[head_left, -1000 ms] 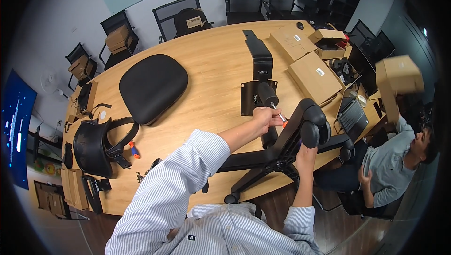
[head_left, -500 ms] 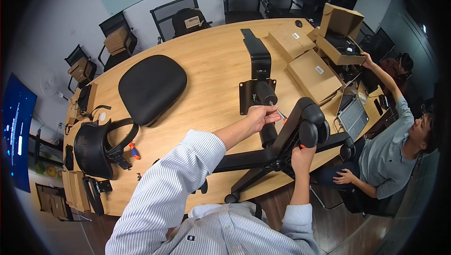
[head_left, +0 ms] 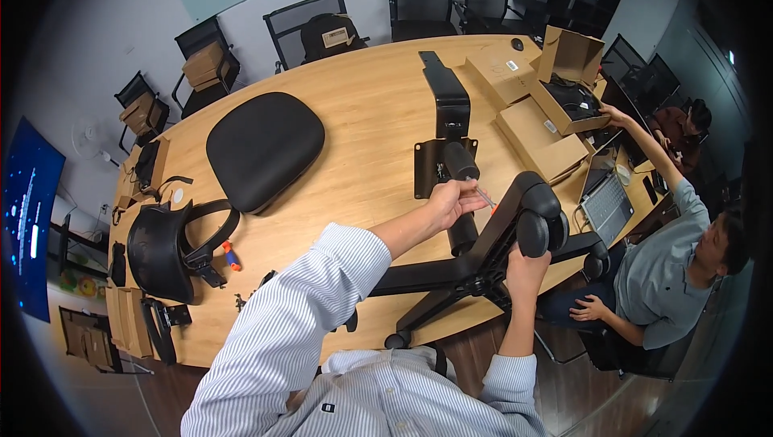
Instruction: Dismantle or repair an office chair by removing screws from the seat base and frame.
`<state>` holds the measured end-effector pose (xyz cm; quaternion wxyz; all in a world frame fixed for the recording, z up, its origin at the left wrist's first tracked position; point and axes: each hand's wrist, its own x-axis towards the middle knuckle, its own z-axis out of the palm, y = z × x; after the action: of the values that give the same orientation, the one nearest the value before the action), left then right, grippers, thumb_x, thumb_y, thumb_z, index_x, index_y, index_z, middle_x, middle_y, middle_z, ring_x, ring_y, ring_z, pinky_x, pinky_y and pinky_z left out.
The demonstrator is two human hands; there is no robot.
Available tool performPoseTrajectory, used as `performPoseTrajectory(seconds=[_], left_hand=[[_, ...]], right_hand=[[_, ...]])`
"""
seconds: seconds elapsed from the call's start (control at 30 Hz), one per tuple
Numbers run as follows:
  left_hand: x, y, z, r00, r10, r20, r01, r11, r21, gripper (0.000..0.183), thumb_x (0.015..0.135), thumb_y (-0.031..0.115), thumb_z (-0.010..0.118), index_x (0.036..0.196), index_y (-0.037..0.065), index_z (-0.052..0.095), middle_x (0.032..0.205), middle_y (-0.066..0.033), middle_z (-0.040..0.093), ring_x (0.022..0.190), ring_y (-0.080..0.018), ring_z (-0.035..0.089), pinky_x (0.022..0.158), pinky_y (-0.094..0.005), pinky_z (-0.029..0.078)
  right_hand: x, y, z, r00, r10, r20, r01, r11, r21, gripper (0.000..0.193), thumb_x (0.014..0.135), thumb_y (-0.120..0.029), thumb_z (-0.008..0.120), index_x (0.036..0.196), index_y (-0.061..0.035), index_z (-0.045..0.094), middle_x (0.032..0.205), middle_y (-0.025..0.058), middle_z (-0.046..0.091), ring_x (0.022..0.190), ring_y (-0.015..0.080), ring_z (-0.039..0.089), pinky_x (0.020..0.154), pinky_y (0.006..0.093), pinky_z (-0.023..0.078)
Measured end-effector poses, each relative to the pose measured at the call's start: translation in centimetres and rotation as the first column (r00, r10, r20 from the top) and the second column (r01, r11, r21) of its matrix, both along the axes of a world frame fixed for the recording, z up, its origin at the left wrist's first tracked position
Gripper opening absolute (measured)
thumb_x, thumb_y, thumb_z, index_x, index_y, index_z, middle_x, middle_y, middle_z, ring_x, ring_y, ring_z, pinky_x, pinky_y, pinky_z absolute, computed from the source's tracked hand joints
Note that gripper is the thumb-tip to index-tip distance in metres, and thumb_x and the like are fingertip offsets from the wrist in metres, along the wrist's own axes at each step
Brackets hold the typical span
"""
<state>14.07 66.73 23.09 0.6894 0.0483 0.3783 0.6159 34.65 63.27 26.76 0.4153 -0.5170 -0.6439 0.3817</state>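
An upturned black chair base point(head_left: 419, 277) with casters lies on the table before me, joined to a black metal plate point(head_left: 424, 171) and a bent bracket point(head_left: 451, 103). My left hand point(head_left: 452, 202) pinches the thin metal shaft of a screwdriver point(head_left: 484, 195) beside a dark foam-like roller point(head_left: 460, 161) at the plate. Part of the screwdriver's orange handle shows by a base leg. My right hand point(head_left: 525, 274) is closed behind a caster point(head_left: 533, 231), in line with that handle; its fingertips and grip are mostly hidden. The screwdriver's tip is hard to make out.
A black seat cushion point(head_left: 266, 151) lies left on the table point(head_left: 362, 107). Nearer are a black curved chair part point(head_left: 157, 252) and a blue-orange tool point(head_left: 232, 256). At right, a co-worker point(head_left: 664, 268) holds an open cardboard box point(head_left: 573, 119) above flat boxes and a laptop point(head_left: 605, 205).
The view has shifted slightly. The co-worker's open box has come lower and toward the left. My right hand has shifted a little at the caster; my left still pinches the screwdriver shaft.
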Motion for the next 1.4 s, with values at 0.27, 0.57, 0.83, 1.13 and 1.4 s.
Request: performPoseTrajectory(seconds=[0.27,0.57,0.83,1.13,1.4], left_hand=[[0.8,1.0,-0.2,0.986,0.133,-0.096,-0.142,0.985,-0.096,0.026,0.091,0.019,0.061,0.092,-0.007,0.056,0.087,-0.0202,0.065,0.079,-0.0296,0.068,0.071,-0.0354,0.061],[0.4,0.9,-0.1,0.994,0.107,0.006,-0.107,0.992,-0.063,0.028,0.094,0.015,0.046,0.103,-0.011,0.049,0.101,-0.0273,0.06,0.094,-0.0342,0.064,0.083,-0.0424,0.056],[0.7,1.1,-0.5,0.965,0.252,-0.075,-0.26,0.957,-0.128,0.029,0.086,0.012,0.057,0.096,-0.014,0.051,0.094,-0.0295,0.061,0.079,-0.0366,0.067,0.069,-0.0388,0.061],[0.7,1.1,-0.4,0.978,0.175,-0.11,-0.19,0.97,-0.149,0.022,0.089,0.014,0.058,0.094,-0.008,0.055,0.091,-0.0209,0.064,0.081,-0.0291,0.067,0.073,-0.0356,0.059],[1.1,1.5,0.3,0.983,0.151,-0.102,-0.166,0.973,-0.162,0.029,0.085,0.023,0.062,0.09,-0.005,0.056,0.092,-0.0204,0.064,0.08,-0.0275,0.066,0.071,-0.0353,0.058]], right_hand=[[0.2,0.5,-0.4,0.995,0.073,-0.07,-0.075,0.997,-0.032,0.018,0.086,-0.004,0.055,0.102,0.0054,0.056,0.093,0.0121,0.062,0.085,0.0196,0.059,0.076,0.031,0.045],[-0.1,0.0,1.8,0.998,0.036,-0.057,-0.054,0.938,-0.341,0.016,0.086,-0.001,0.049,0.074,0.0054,0.057,0.066,0.0069,0.058,0.06,0.017,0.059,0.055,0.0271,0.043],[-0.4,0.3,1.0,0.988,0.101,-0.12,-0.109,0.992,-0.065,0.024,0.081,-0.005,0.065,0.103,0.0032,0.061,0.098,0.0094,0.065,0.089,0.0163,0.06,0.081,0.0313,0.047],[0.1,0.7,1.2,0.962,0.156,0.225,-0.057,0.918,-0.393,0.025,0.087,-0.014,0.058,0.104,0.0052,0.06,0.098,0.0183,0.066,0.089,0.0294,0.064,0.08,0.0331,0.047],[-0.3,0.6,0.1,0.998,0.052,-0.039,-0.053,0.998,-0.029,0.026,0.082,-0.006,0.064,0.106,0.0043,0.06,0.101,0.0136,0.066,0.091,0.023,0.062,0.084,0.0331,0.046]])
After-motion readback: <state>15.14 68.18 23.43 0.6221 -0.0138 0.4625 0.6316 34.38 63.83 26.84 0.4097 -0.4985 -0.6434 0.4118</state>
